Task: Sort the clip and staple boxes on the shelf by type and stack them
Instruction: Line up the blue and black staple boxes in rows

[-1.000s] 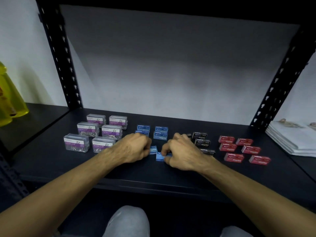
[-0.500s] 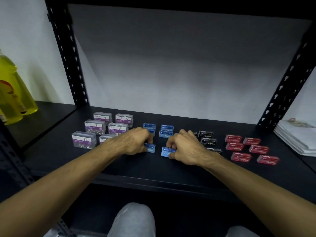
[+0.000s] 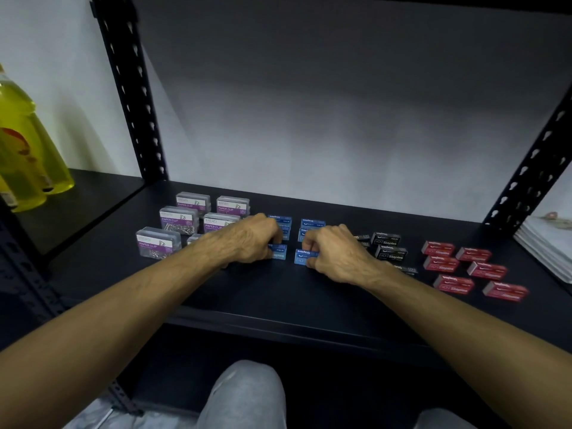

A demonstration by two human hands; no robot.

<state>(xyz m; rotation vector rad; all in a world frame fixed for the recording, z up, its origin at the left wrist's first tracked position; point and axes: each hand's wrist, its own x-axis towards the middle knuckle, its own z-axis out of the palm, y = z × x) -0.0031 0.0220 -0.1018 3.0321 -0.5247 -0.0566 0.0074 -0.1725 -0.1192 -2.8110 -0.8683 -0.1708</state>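
My fingers [image 3: 305, 244] pinched small blue staple boxes at mid-frame on the shelf [image 3: 278, 298]: left hand [image 3: 247, 239] on one [image 3: 278, 253], right hand [image 3: 335, 253] on another [image 3: 303, 257]. Light, slick boxes could slip, or my knuckles might nudge the blue stacks [image 3: 312, 226] behind.

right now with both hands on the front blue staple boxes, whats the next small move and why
Probably lift the front blue box that the right hand pinches and set it on the blue box behind it. The left hand grips its own front blue box, so it could mirror that. The blue boxes already sit grouped between the paper clip boxes and black boxes.
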